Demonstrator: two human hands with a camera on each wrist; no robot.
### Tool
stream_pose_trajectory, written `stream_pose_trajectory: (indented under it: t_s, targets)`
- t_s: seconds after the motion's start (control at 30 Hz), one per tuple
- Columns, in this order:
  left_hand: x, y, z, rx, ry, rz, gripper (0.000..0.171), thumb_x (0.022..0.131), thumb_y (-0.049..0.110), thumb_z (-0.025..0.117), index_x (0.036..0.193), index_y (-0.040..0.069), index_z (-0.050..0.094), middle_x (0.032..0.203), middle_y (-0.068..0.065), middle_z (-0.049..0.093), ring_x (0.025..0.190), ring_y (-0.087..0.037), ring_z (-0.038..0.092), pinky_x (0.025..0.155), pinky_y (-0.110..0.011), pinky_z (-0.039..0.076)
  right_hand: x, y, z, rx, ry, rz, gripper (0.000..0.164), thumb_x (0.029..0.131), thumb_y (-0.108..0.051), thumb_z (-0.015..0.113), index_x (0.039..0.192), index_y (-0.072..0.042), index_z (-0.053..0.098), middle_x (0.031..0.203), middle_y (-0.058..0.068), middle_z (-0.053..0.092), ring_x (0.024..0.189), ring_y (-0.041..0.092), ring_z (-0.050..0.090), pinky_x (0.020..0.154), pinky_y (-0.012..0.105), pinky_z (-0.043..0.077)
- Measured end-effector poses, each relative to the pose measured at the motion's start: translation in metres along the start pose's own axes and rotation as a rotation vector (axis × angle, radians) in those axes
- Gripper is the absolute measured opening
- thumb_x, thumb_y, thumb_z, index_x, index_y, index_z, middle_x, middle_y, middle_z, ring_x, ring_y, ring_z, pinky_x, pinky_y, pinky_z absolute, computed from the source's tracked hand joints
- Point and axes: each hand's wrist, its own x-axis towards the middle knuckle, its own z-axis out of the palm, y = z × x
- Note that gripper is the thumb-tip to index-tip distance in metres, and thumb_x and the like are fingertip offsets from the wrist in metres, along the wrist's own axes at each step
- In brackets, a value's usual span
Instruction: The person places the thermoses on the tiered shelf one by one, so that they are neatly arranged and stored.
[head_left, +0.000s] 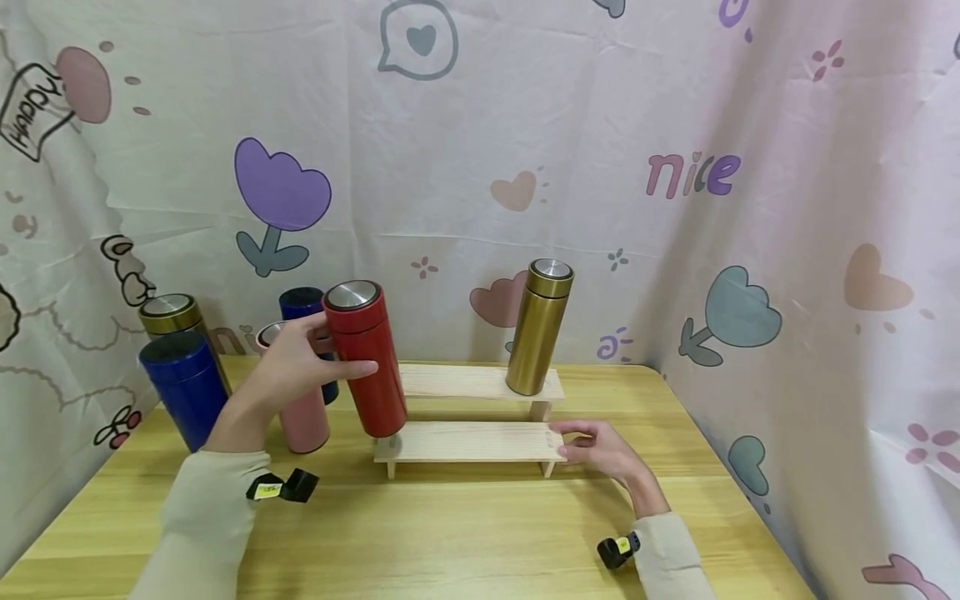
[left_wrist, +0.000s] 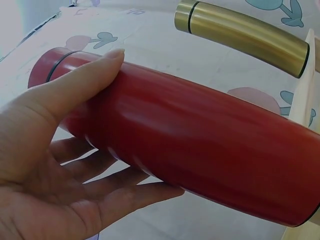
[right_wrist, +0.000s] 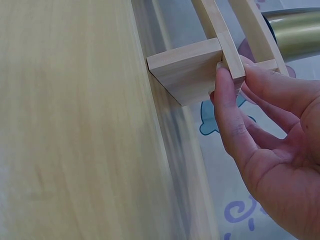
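Note:
My left hand (head_left: 281, 371) grips a red thermos bottle (head_left: 381, 407) with a silver lid top, thumb on one side and fingers on the other. The bottle leans slightly, and its base is right at the left end of the lower step of a pale wooden two-step rack (head_left: 472, 442). On the rack's upper step, toward the right end, stands a gold thermos bottle (head_left: 536, 342). With thumb and fingers, my right hand (head_left: 603, 454) pinches the right end of the lower step; the right wrist view shows the board edge (right_wrist: 234, 70) between them.
At the left of the wooden table (head_left: 420, 542) stand a large blue bottle (head_left: 183, 392), another gold bottle (head_left: 171, 315), a pink bottle (head_left: 306, 423) and a second blue one (head_left: 300, 302), partly behind my left hand. A printed curtain (head_left: 450, 167) hangs behind the table.

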Motion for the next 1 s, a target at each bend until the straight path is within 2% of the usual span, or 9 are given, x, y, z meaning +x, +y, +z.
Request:
stream_pose_trajectory:
  t_s: [0.2, 0.47, 0.7, 0.87, 1.0]
  targets:
    - [0.006, 0.005, 0.004, -0.028, -0.015, 0.012, 0.073, 0.085, 0.031, 0.086, 0.147, 0.011, 0.052, 0.14, -0.018, 0.064, 0.126, -0.038, 0.065, 0.103, -0.056, 0.056, 0.0, -0.001, 0.001, 0.001, 0.006, 0.011, 0.052, 0.095, -0.006, 0.071, 0.142, 0.008, 0.055, 0.149, 0.038, 0.047, 0.097, 0.015, 0.072, 0.089, 0.04, 0.064]
    - [0.014, 0.01, 0.01, -0.09, -0.049, 0.013, 0.075, 0.084, 0.031, 0.088, 0.147, 0.013, 0.052, 0.139, -0.014, 0.066, 0.126, -0.035, 0.067, 0.104, -0.056, 0.056, 0.0, -0.001, 0.001, 0.005, 0.0, 0.006, 0.053, 0.095, -0.007, 0.071, 0.142, 0.009, 0.054, 0.148, 0.038, 0.047, 0.097, 0.014, 0.072, 0.089, 0.04, 0.064]
    - [0.023, 0.014, 0.016, -0.093, -0.061, 0.029, 0.074, 0.083, 0.033, 0.088, 0.146, 0.015, 0.053, 0.139, -0.013, 0.066, 0.126, -0.034, 0.067, 0.104, -0.055, 0.056, -0.001, -0.002, 0.0, -0.007, -0.009, -0.005, 0.053, 0.096, -0.006, 0.069, 0.143, 0.011, 0.051, 0.143, 0.038, 0.053, 0.096, 0.012, 0.072, 0.09, 0.041, 0.063]
    - [0.027, 0.017, 0.019, -0.079, -0.07, 0.049, 0.072, 0.084, 0.031, 0.087, 0.145, 0.012, 0.053, 0.138, -0.015, 0.066, 0.123, -0.036, 0.068, 0.102, -0.055, 0.057, 0.0, -0.002, 0.0, -0.004, -0.008, -0.007, 0.053, 0.096, -0.005, 0.069, 0.143, 0.011, 0.052, 0.147, 0.039, 0.048, 0.097, 0.013, 0.072, 0.09, 0.043, 0.063]
    - [0.03, 0.021, 0.021, -0.072, -0.083, 0.039, 0.075, 0.083, 0.031, 0.088, 0.146, 0.012, 0.052, 0.138, -0.016, 0.066, 0.124, -0.037, 0.067, 0.102, -0.055, 0.057, 0.0, -0.002, 0.0, -0.003, -0.006, -0.006, 0.052, 0.096, -0.004, 0.069, 0.142, 0.011, 0.053, 0.15, 0.039, 0.044, 0.098, 0.015, 0.071, 0.09, 0.043, 0.063]
